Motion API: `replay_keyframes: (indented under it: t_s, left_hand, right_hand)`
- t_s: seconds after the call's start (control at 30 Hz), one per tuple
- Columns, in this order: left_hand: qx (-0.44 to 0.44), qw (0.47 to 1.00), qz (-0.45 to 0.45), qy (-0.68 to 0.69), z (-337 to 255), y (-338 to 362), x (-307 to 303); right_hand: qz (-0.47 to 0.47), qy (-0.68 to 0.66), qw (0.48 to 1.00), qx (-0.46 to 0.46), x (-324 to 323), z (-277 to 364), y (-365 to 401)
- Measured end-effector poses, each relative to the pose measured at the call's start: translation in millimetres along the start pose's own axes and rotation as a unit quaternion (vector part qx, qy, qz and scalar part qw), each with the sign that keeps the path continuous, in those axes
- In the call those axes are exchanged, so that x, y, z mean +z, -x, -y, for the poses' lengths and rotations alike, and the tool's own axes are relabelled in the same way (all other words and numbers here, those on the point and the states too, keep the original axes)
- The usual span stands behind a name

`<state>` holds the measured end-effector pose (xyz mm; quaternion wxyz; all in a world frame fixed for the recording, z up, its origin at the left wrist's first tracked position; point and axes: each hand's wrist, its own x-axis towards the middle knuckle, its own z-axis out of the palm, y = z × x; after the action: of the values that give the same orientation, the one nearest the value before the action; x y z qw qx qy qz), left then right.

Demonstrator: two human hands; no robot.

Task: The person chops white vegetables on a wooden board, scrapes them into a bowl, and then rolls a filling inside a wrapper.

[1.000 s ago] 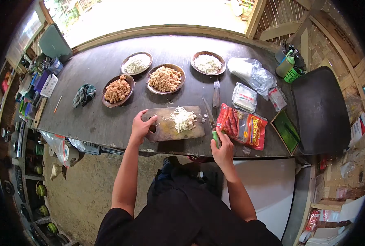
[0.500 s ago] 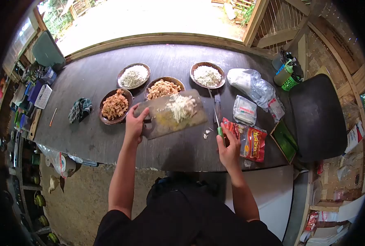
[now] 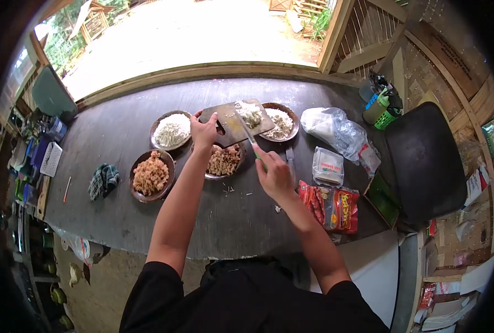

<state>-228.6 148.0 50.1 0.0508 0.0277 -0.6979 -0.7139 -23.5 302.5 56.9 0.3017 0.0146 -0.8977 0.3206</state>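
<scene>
From my remote post I log: right hand point(image 3: 276, 175), fingers wrapped round the slim, green-handled knife point(image 3: 247, 132); left hand point(image 3: 204, 131), fingers clamped on the flat, stained cutting board point(image 3: 233, 132), raised off the surface point(image 3: 241, 227). Risk, I judge: uneven tilt or hasty scraping could scatter its loose, stringy pale shreds point(image 3: 251, 112) outside the round, brown-rimmed bowl point(image 3: 296, 131) beyond.

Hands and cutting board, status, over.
Left hand gripping brown rectangular cutting board, white shreds on top. Right hand holding green-handled metal knife. Board overlaps round brown bowl; nothing visibly blocking.
</scene>
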Motion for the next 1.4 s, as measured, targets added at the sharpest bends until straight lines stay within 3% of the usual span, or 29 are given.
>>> replay_keyframes:
  t_s: [0.23,0.3,0.6,0.67,1.2,1.3,1.37,1.4]
  left_hand:
    - [0.035,0.999,-0.017,-0.032,1.6,-18.6,25.5]
    - [0.018,0.999,-0.002,0.052,6.2,-22.1,28.3]
    - [0.027,0.998,0.006,0.055,-7.8,-19.8,34.0]
    - [0.018,0.998,0.011,0.052,-12.6,-19.2,33.8]
    - [0.03,0.998,0.017,0.057,-3.7,-32.8,23.3]
    - [0.047,0.997,0.017,0.05,-3.2,-36.7,18.0]
    - [0.041,0.998,0.012,0.047,-4.9,-35.6,15.4]
    - [0.036,0.998,0.008,0.044,-4.1,-35.9,14.5]
  right_hand:
    - [0.007,0.038,0.998,0.043,36.6,-18.0,-34.2]
    - [0.011,0.031,0.997,0.063,42.3,-23.8,-36.9]
    - [-0.044,0.073,0.992,0.097,58.3,-63.2,-42.4]
    - [-0.053,0.021,0.991,0.119,57.2,-70.6,-43.4]
    - [-0.088,-0.025,0.986,0.138,50.9,-99.6,-37.6]
    - [-0.079,-0.048,0.978,0.189,48.9,-103.4,-37.4]
    - [-0.027,-0.06,0.952,0.298,45.6,-103.6,-38.2]
    - [-0.027,-0.06,0.952,0.298,46.2,-106.8,-36.9]
